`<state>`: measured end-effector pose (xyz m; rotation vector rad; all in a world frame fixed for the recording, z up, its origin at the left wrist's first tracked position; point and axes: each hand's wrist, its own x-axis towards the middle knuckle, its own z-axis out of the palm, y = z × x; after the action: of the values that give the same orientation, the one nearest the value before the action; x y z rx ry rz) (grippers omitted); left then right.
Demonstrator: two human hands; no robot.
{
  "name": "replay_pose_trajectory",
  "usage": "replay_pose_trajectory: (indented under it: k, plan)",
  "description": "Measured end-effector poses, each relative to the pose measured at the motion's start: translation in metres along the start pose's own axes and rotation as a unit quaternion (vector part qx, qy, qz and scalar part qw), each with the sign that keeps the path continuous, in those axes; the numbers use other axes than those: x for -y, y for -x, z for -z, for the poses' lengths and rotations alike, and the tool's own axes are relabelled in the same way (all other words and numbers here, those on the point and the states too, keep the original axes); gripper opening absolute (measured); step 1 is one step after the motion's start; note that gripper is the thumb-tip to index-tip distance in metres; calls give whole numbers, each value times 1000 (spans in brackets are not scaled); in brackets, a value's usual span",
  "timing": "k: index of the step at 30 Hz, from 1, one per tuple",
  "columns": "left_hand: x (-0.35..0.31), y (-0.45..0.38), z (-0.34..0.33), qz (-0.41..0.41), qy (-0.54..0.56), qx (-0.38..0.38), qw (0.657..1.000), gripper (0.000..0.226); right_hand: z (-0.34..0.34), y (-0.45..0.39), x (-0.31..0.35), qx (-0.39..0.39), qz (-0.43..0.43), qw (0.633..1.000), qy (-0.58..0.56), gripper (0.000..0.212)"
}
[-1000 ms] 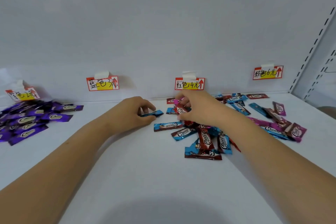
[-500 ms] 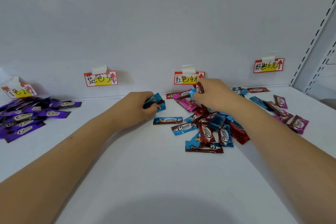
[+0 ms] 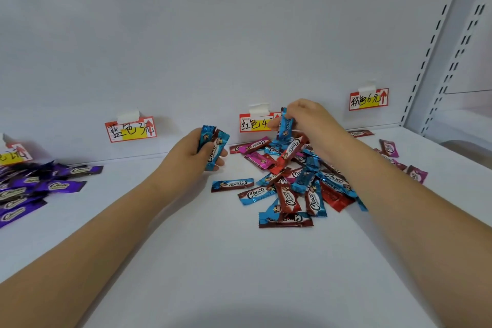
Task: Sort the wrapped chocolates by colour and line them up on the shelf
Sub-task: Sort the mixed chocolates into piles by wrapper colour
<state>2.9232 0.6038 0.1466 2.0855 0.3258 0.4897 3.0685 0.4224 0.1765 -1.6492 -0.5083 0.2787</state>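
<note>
A mixed pile of blue, red and pink wrapped chocolates [image 3: 295, 184] lies on the white shelf [image 3: 213, 261] below the red price tag [image 3: 257, 122]. My left hand [image 3: 191, 154] grips a small stack of blue chocolates [image 3: 214, 148], held upright left of the pile. Above the pile's far side, my right hand [image 3: 308, 122] pinches one blue chocolate [image 3: 285, 125], lifted clear and hanging down. A single blue chocolate [image 3: 232, 184] lies apart at the pile's left edge. Purple chocolates [image 3: 34, 189] are heaped at the far left.
A blue price tag [image 3: 130, 129] and a pink price tag [image 3: 368, 99] are taped to the back wall. Pink chocolates [image 3: 402, 162] are scattered at the right. A slotted shelf upright [image 3: 436, 42] bounds the right side.
My right hand has risen from the pile with one blue chocolate pinched in it. My left hand has lifted off the shelf and turned its blue chocolates upright.
</note>
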Motion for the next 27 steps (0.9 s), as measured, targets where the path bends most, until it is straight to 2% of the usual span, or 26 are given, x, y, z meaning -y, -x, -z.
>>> replay_pose_trajectory:
  k: [3, 5, 8, 10, 11, 13, 15, 18, 21, 23, 27]
  plan:
    - [-2, -2, -2, 23, -27, 5, 999, 31, 5, -1, 2, -51, 38, 998, 28, 10]
    - [-4, -3, -2, 25, -55, 4, 998, 28, 6, 2, 8, -61, 44, 997, -7, 13]
    - [-8, 2, -2, -23, -115, 13, 993, 19, 8, 9, 17, -11, 34, 999, -34, 12]
    - [-11, 5, -1, -48, -132, 26, 990, 12, 9, 17, 22, 56, 46, 996, 53, 9]
    - [-12, 6, 0, -46, -123, 38, 991, 11, 9, 21, 23, 90, 64, 983, 149, 9]
    - [-10, 6, 2, -37, -93, 64, 993, 11, 6, 28, 23, 159, 106, 923, 335, 11]
    - [-8, 5, 2, -45, -129, 71, 988, 19, -2, 32, 20, 241, 115, 870, 414, 13]
    - [-7, 4, 4, -67, -218, 87, 970, 30, -11, 36, 16, 307, 88, 830, 458, 15]
    - [-6, 4, 9, -64, -272, 145, 949, 43, -12, 37, 17, 331, 68, 819, 465, 28]
    - [-6, 4, 9, -68, -299, 165, 937, 35, -13, 39, 18, 344, 70, 813, 465, 28]
    - [-6, 1, 8, -74, -296, 160, 939, 22, -17, 44, 19, 359, 83, 802, 470, 23]
